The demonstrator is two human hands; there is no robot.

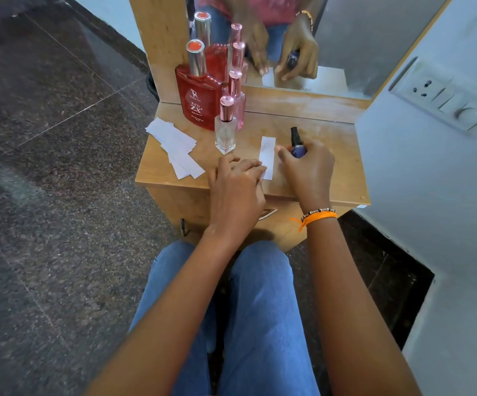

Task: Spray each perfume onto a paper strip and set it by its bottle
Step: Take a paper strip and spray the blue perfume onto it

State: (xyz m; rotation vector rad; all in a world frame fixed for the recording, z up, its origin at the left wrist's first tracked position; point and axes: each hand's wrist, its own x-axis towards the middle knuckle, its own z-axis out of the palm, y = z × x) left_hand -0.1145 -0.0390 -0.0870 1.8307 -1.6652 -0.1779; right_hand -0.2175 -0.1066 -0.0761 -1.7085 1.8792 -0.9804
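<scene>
Gripping the blue bottle (298, 145) in my right hand (307, 170), fingers curled round it near the counter's (331, 178) front edge, I hold down the paper strip (267, 157) just beside it with my left hand's (236, 187) fingertips. Sliding that strip could drop it off the front edge, and my left hand sits near the clear bottle (225, 128), which might topple. I count four bottles: blue, clear, pink bottle (238, 101), red bottle (198, 95). One strip lies apart; the spare strips (176, 147) at the left edge overlap too much to count.

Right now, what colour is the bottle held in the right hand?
Dark blue-purple with a black spray top, gripped by the right hand; bottle shows in the head view.
</scene>
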